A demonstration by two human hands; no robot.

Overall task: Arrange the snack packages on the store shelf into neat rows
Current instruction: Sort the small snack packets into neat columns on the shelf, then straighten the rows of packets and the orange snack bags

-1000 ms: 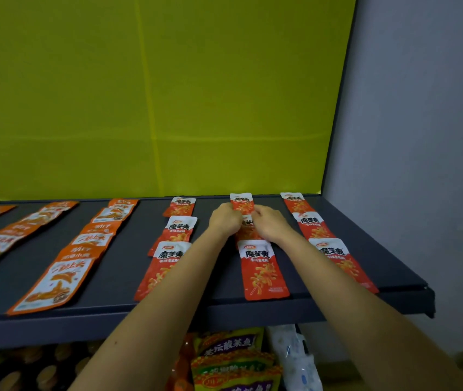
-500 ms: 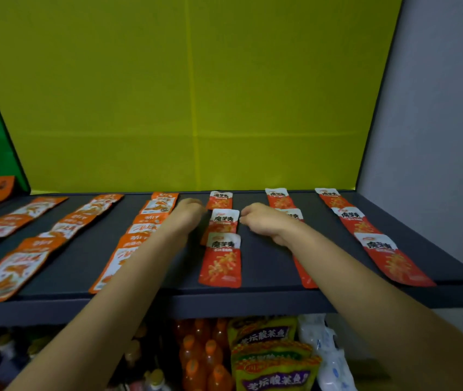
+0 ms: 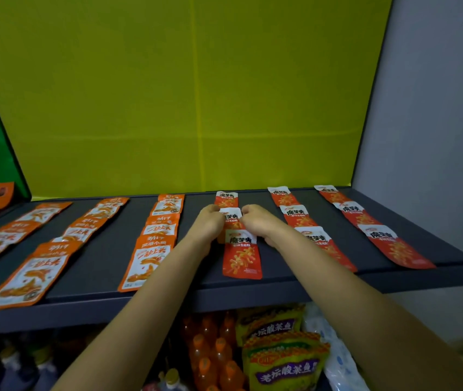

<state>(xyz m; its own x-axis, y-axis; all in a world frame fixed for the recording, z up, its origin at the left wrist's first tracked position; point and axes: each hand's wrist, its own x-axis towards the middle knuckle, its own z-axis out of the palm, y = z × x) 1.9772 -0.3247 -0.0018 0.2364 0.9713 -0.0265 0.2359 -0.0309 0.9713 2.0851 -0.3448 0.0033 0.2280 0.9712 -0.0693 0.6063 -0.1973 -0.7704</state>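
Flat snack packages lie in rows running front to back on a dark shelf (image 3: 267, 289). Red-and-white packets form three rows on the right, orange-and-white ones several rows on the left. In the middle red row, my left hand (image 3: 207, 224) and my right hand (image 3: 255, 221) pinch the left and right edges of the middle red packet (image 3: 231, 217). A back red packet (image 3: 226, 198) lies behind it and a front red packet (image 3: 242, 256) overlaps it toward me. My right forearm covers part of the neighbouring red row (image 3: 295, 214).
A yellow back panel (image 3: 196, 94) closes the shelf behind; a grey wall (image 3: 436, 136) stands at the right. The far-right red row (image 3: 377, 235) nears the shelf's right edge. Orange rows (image 3: 157, 241) lie left. Below are orange bottles (image 3: 210, 351) and yellow-purple bags (image 3: 284, 359).
Both hands left the second red row from the right and moved left to the middle red row; they have closed in on its middle packet. The view has shifted left.
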